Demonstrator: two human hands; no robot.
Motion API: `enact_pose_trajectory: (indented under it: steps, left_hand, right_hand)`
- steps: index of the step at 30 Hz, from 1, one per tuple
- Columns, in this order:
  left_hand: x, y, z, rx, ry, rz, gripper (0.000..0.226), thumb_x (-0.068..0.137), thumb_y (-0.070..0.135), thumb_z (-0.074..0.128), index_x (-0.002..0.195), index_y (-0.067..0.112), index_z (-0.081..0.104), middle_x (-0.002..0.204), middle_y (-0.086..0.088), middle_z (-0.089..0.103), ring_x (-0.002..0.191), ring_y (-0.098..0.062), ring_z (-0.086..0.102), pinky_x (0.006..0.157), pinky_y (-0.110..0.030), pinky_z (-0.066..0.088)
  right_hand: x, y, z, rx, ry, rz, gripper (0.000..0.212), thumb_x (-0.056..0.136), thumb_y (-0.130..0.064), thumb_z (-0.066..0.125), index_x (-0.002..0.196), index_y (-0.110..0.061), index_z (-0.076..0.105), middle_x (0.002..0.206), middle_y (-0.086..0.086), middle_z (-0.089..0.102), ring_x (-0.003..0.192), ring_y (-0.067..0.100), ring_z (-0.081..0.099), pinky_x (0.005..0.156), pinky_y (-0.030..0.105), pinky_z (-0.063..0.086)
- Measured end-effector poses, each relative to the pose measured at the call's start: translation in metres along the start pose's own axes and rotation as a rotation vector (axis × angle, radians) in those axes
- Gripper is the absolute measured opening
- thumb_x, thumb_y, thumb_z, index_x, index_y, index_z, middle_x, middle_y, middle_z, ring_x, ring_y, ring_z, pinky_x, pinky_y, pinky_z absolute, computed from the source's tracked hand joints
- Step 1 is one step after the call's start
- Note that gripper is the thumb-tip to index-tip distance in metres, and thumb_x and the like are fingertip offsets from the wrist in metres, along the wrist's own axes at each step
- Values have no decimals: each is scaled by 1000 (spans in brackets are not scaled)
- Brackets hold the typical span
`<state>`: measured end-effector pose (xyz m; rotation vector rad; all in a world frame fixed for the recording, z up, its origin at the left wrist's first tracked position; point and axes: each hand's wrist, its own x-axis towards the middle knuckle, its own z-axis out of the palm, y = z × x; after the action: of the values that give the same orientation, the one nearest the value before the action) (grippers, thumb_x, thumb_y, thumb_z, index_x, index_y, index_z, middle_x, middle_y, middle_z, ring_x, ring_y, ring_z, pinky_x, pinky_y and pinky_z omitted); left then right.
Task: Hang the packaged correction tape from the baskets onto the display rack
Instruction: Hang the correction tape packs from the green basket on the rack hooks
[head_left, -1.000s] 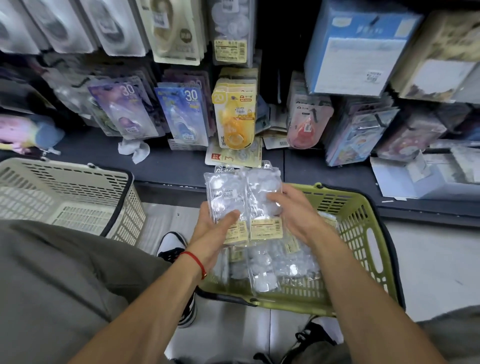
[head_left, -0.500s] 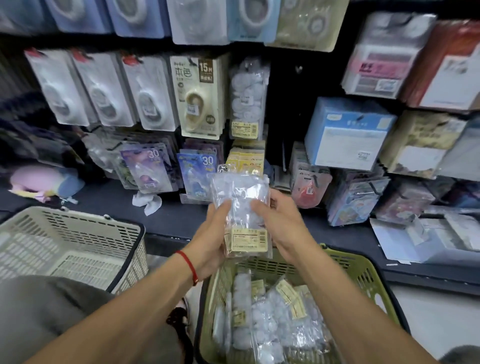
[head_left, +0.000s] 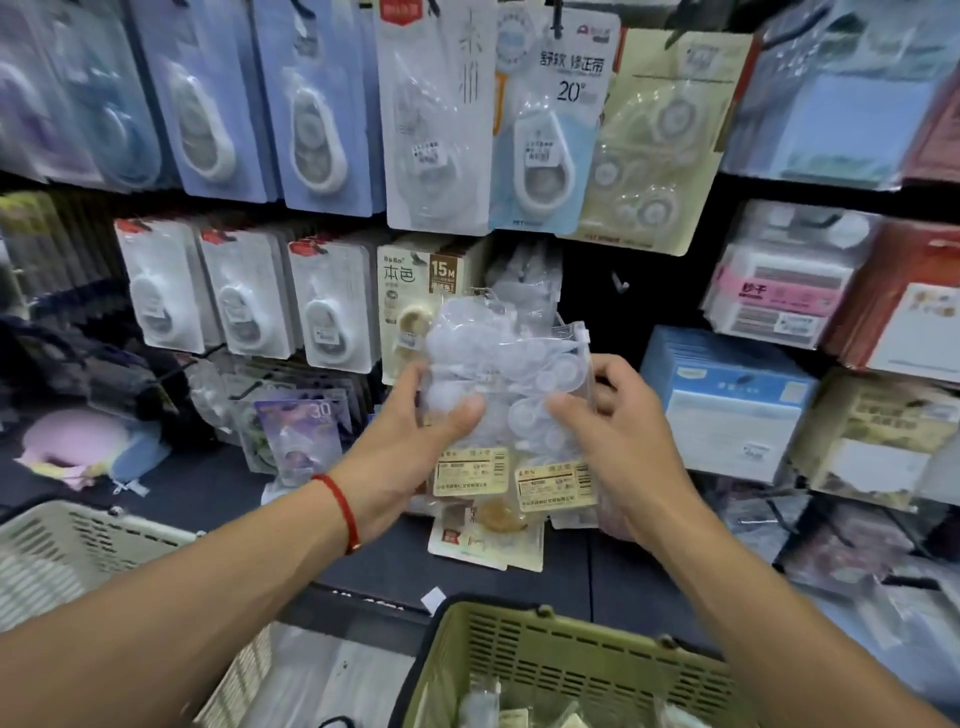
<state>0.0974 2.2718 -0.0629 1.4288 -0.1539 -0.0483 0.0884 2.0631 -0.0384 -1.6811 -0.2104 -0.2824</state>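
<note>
I hold two clear packs of correction tape (head_left: 511, 395) together in front of the display rack (head_left: 597, 291), each pack with one yellow label at its bottom; my left hand (head_left: 415, 441) grips them from the left with the thumb curled over the front, and my right hand (head_left: 618, 415) pinches their right edge with bent fingers. Below me are two baskets: the green basket (head_left: 561, 660) with some more clear packs inside, I cannot count them, and the beige basket (head_left: 78, 551) at my left. On the rack, three white-card tape packs (head_left: 244, 296) hang in one row left of my hands.
</note>
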Motion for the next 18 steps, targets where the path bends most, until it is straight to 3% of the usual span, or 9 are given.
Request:
enact_pose_trajectory:
  steps: [3, 5, 7, 15, 18]
  left_hand:
    - [3, 7, -12, 188, 183, 132, 84, 72, 67, 82, 142, 52, 38, 152, 18, 52, 134, -9, 57, 115, -45, 45]
    - [1, 10, -20, 308, 263, 184, 88, 78, 70, 77, 150, 52, 30, 155, 28, 35, 140, -3, 41, 115, -36, 38]
    - [1, 12, -28, 340, 335, 215, 91, 79, 67, 72, 155, 49, 25, 160, 22, 30, 142, -2, 32, 111, -32, 33]
    - [-2, 22, -36, 290, 422, 227, 93, 84, 63, 72, 160, 45, 21, 170, 11, 27, 153, -14, 31, 124, -48, 33]
    - [-2, 24, -33, 278, 425, 247, 86, 88, 56, 73, 158, 45, 24, 168, 10, 30, 152, -13, 33, 122, -43, 34]
  right_hand:
    - [14, -1, 7, -16, 95, -25, 18, 97, -14, 71, 108, -28, 66, 100, -2, 80, 94, 24, 77, 90, 58, 60]
    - [25, -2, 14, -27, 128, -40, 17, 98, -17, 70, 111, -28, 67, 97, -4, 80, 91, 20, 77, 88, 51, 62]
    - [35, -4, 21, -46, 147, -60, 17, 99, -20, 70, 113, -29, 67, 94, -8, 80, 87, 14, 77, 84, 44, 63]
    - [53, -2, 33, 6, 156, -28, 16, 99, -25, 72, 115, -28, 70, 97, -4, 81, 92, 20, 79, 89, 54, 63]
    - [54, -3, 33, -14, 164, -38, 12, 99, -28, 73, 111, -30, 71, 96, -5, 81, 91, 19, 78, 87, 54, 63]
